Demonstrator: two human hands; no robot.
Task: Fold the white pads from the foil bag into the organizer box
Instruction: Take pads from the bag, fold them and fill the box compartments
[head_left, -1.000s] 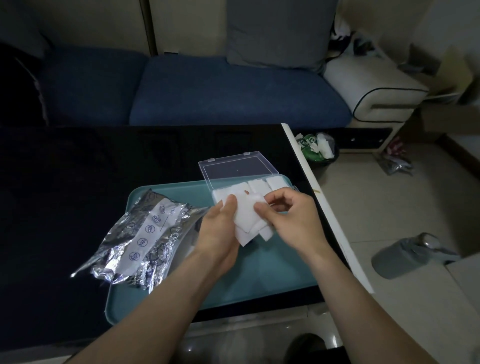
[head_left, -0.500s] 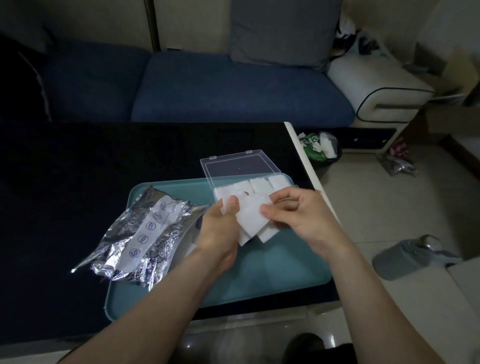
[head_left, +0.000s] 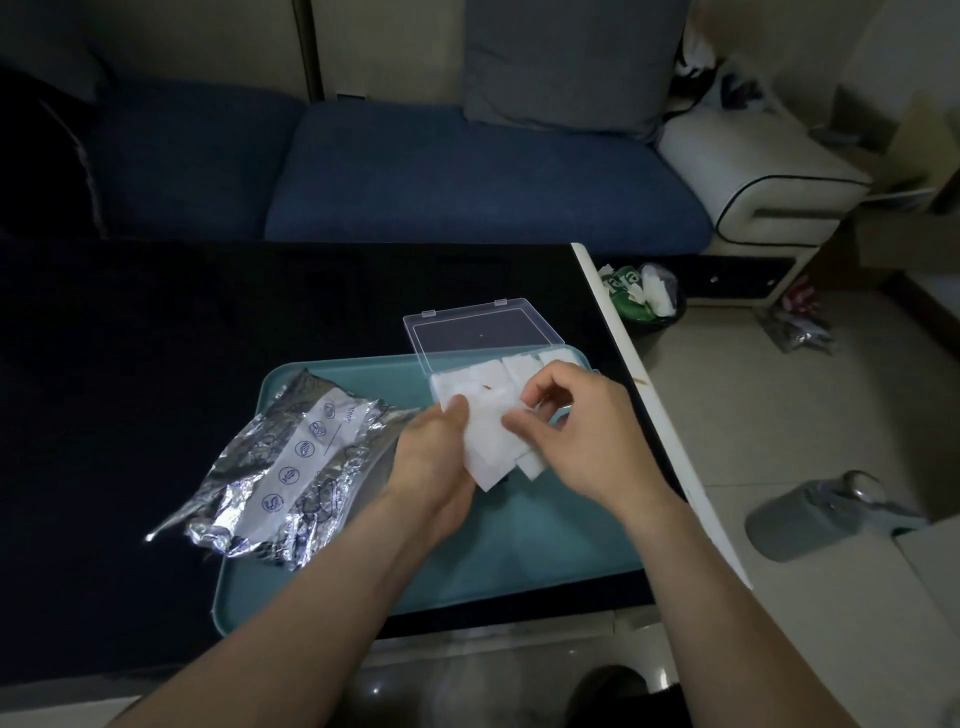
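Both of my hands hold a white pad above the teal tray. My left hand grips its left edge with the thumb on top. My right hand pinches its right side between thumb and fingers. Just behind them lies the clear organizer box, its lid open and lying back, with white pads in its compartments; my right hand hides its right part. The crumpled foil bag lies on the tray's left edge, its mouth toward my left hand.
The tray sits on a black table whose right edge runs close past my right hand. Beyond the table is a blue sofa. On the floor to the right stand a small waste bin and a grey container.
My right hand has shifted its pinch on the pad's right side, and the pad has turned slightly between both hands. My left hand keeps its grip.
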